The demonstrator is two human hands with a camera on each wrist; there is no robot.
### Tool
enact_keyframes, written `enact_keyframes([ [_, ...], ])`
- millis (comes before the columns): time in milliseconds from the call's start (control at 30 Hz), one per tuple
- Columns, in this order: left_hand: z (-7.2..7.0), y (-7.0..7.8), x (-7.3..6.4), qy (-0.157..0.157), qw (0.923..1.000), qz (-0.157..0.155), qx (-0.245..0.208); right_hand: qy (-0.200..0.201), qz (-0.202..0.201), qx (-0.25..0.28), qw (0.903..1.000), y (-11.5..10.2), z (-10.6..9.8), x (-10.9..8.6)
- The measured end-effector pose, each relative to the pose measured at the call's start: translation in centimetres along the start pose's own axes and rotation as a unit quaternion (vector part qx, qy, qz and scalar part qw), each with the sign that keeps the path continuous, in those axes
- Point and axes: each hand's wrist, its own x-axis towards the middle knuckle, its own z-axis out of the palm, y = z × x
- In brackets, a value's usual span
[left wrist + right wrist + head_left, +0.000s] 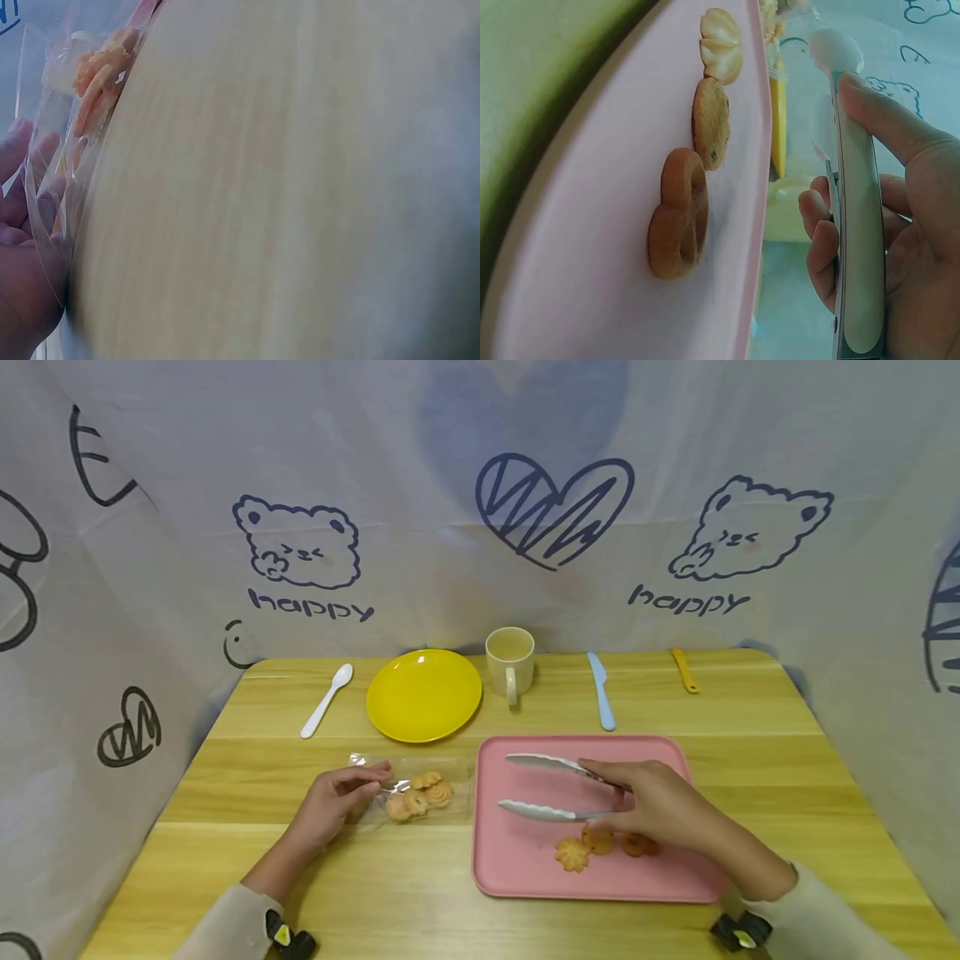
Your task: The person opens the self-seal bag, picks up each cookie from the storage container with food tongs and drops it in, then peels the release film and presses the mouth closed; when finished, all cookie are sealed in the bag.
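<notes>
Near the left of centre of the head view, the person's left hand is pinching the edge of a clear, crinkly plastic bag between thumb and fingers, and the bag is lying on the pale wood-grain table with several golden piped cookies showing through it. Right of centre, the right hand is gripping a pair of silver metal tongs with scalloped tips, thumb on one arm and fingers curling round the other; the tongs' tips are standing apart, pointing left above a pink rectangular tray with rounded corners. On the tray, in the lower right of the frame, a pale flower-shaped cookie, a round speckled cookie and a brown pretzel-shaped cookie (its holes are showing clearly in the right wrist view) are lying in a row. Across the middle of the head view, from left to right, a white plastic spoon, a round yellow plate, a cream mug, a light-blue knife and a small orange-yellow utensil are resting.
</notes>
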Motion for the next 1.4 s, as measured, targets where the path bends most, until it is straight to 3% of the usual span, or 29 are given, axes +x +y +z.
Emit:
enact_keyframes([
  [267, -0.2, 0.3, 0.0, 0.0, 0.9999, -0.012, -0.004, 0.013, 0.013, 0.006, 0.9998, 0.9, -1.2, -1.3],
  [600, -0.1, 0.5, -0.1, 0.0, 0.9999, -0.014, -0.007, 0.012, 0.02, -0.042, 0.9988, 2.8, -2.8, -4.9],
  [933, -0.2, 0.4, -0.1, 0.001, 0.9999, -0.017, 0.0, 0.001, 0.033, -0.014, 0.9994, 5.3, -3.7, -8.7],
  [1033, -0.1, 0.4, -0.1, 0.001, 0.9998, -0.019, 0.003, -0.004, 0.05, -0.018, 0.9986, 5.8, -3.7, -9.6],
  [1267, -0.1, 0.4, 0.0, 0.006, 0.9997, -0.026, 0.003, -0.024, 0.132, -0.038, 0.9902, 6.3, -3.3, -11.7],
  [1400, -0.1, 0.2, 0.1, 0.004, 0.9998, -0.019, 0.009, -0.029, 0.137, -0.041, 0.9892, 7.0, -3.1, -12.5],
])
